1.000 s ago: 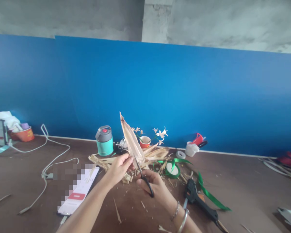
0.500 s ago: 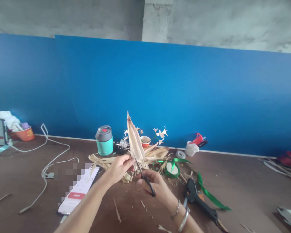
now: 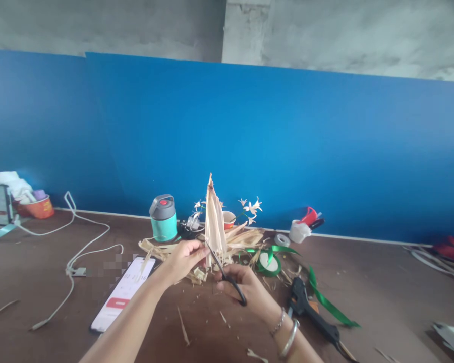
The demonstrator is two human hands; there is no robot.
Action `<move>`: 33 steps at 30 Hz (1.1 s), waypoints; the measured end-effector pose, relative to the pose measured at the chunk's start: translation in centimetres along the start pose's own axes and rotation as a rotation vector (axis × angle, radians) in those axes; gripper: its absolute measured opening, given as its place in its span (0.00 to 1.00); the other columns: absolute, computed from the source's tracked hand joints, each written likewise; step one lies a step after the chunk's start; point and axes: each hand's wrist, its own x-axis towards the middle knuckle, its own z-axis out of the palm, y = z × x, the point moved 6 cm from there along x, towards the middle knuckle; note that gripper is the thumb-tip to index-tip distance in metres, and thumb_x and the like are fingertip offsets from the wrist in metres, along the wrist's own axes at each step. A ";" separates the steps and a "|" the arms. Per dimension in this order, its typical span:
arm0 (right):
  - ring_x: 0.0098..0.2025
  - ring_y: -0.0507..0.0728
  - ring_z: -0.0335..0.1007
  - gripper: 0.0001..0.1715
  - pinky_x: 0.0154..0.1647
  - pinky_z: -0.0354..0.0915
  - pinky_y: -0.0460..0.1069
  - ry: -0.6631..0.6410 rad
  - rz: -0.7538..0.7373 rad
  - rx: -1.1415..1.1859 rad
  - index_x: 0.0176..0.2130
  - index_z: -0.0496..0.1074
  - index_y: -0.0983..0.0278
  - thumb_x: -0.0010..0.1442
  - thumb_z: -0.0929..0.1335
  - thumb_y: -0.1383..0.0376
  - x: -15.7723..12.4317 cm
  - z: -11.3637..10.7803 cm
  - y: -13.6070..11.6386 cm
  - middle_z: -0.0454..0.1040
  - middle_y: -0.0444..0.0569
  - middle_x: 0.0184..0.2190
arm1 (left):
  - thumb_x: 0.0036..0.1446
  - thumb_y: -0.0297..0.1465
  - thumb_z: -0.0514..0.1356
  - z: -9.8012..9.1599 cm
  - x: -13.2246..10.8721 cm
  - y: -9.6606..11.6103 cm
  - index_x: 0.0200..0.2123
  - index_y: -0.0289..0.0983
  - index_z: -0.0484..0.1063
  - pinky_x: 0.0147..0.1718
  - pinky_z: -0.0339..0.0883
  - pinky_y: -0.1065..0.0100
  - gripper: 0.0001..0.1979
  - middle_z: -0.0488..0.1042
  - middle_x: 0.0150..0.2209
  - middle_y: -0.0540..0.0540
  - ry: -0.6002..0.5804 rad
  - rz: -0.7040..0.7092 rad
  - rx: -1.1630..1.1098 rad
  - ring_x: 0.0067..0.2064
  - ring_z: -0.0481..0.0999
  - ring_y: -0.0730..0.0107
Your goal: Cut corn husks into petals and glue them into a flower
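Note:
A pale dried husk (image 3: 215, 222) stands upright, pointed end up, with its lower left edge pinched in the fingers of my left hand (image 3: 187, 259). My right hand (image 3: 245, 287) is closed round the handles of black scissors (image 3: 232, 286). Their blades point up and left and lie against the lower part of the husk, close to my left fingertips. Behind both hands, more dried husks (image 3: 249, 239) are spread on the table. A spool of green ribbon (image 3: 269, 264) lies to the right of them.
On the brown table (image 3: 144, 348) a phone (image 3: 117, 302) lies left of my left arm. A black glue gun (image 3: 312, 312) is right of my right hand. Farther back stand a teal container (image 3: 164, 224), white flowers (image 3: 252, 207) and a white cup (image 3: 299, 231) holding red-handled scissors. White cables (image 3: 72, 252) lie left.
The husk's tip has swung to the right and the husk looks narrower and more upright. The scissors have shifted slightly in my right hand. Both hands have stayed nearly in place.

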 end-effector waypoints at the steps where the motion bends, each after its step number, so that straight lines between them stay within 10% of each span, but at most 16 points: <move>1: 0.16 0.42 0.49 0.21 0.14 0.47 0.40 0.007 0.008 -0.010 0.29 0.71 0.68 0.39 0.76 0.57 0.0 0.0 -0.1 0.63 0.37 0.18 | 0.54 0.39 0.54 0.0 0.0 -0.1 0.22 0.35 0.69 0.27 0.58 0.72 0.16 0.70 0.21 0.51 -0.002 -0.003 -0.015 0.26 0.68 0.71; 33: 0.28 0.52 0.62 0.14 0.28 0.59 0.45 0.168 -0.166 -0.434 0.36 0.74 0.67 0.47 0.70 0.64 -0.1 -1.0 -0.9 0.71 0.44 0.26 | 0.47 0.38 0.60 0.3 0.0 -1.7 0.27 0.33 0.76 0.28 0.65 0.70 0.13 0.77 0.25 0.45 0.292 -0.185 -0.401 0.28 0.74 0.67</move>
